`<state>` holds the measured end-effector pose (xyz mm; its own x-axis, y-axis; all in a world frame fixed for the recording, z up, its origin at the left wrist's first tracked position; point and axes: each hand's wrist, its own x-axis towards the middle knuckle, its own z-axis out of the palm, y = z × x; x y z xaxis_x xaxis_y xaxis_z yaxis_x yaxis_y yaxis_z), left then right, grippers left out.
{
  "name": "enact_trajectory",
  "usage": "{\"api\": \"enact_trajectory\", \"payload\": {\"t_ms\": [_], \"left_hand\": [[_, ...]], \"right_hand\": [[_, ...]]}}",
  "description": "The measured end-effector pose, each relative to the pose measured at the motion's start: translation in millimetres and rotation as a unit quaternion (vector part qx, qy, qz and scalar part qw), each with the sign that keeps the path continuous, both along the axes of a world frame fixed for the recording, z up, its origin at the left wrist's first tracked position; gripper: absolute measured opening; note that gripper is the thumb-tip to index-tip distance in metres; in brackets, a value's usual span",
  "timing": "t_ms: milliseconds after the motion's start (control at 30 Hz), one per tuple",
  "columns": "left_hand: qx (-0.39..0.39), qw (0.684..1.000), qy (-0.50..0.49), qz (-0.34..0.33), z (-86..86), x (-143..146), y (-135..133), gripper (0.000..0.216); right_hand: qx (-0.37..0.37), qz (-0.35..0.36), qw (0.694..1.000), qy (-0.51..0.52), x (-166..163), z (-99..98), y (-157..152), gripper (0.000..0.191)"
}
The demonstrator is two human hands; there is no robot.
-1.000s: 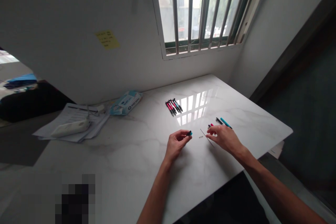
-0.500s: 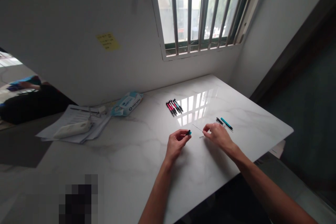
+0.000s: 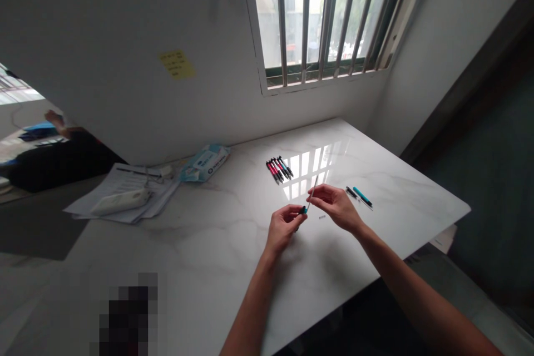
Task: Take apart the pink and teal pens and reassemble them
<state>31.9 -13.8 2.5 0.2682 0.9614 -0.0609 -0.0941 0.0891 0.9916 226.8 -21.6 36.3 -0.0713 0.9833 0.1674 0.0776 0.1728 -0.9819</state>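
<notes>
My left hand (image 3: 286, 227) is closed around a short black and teal pen part (image 3: 303, 210), which pokes out past the fingertips. Between thumb and fingers of my right hand (image 3: 334, 206), a thin pen refill (image 3: 314, 188) slants upward, its lower end close to the pen part. Whether the two touch I cannot tell. A small spring (image 3: 322, 217) lies on the table below my right hand. Just beyond that hand lie a teal pen barrel (image 3: 362, 196) and a black and clear pen piece (image 3: 351, 192).
A row of several pens (image 3: 279, 169) lies near the window's reflection on the marble table (image 3: 200, 256). To the left are a wipes packet (image 3: 206, 163) and papers (image 3: 154, 206) with a white device (image 3: 122, 201) on them. Another person's dark sleeve (image 3: 62, 158) shows at far left.
My right hand has moved left, toward my left hand, and the refill has swung from lying slantwise to pointing steeply up. My left hand still grips the pen part.
</notes>
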Motion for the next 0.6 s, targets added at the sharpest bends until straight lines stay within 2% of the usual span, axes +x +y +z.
{"api": "enact_trajectory", "payload": {"t_ms": [133,233,400,500,600], "left_hand": [[0.004,1.000,0.001,-0.010,0.7,0.5,-0.2,0.033],[0.004,1.000,-0.009,-0.005,0.2,0.4,0.5,0.035],[-0.001,0.999,-0.039,0.029,1.3,-1.6,1.7,0.034],[-0.009,0.997,-0.064,0.050,3.2,-3.1,1.9,0.033],[-0.018,0.994,-0.087,0.071,4.3,-4.0,1.8,0.033]], "right_hand": [[0.006,0.013,0.999,-0.035,-2.2,-2.4,-0.3,0.029],[0.032,0.036,0.992,-0.114,3.0,-1.3,-1.1,0.025],[0.110,-0.064,0.953,-0.275,25.7,-7.3,-2.6,0.017],[0.111,-0.011,0.919,-0.378,36.0,-20.4,-4.8,0.011],[0.083,0.045,0.907,-0.411,37.4,-33.8,-8.4,0.013]]}}
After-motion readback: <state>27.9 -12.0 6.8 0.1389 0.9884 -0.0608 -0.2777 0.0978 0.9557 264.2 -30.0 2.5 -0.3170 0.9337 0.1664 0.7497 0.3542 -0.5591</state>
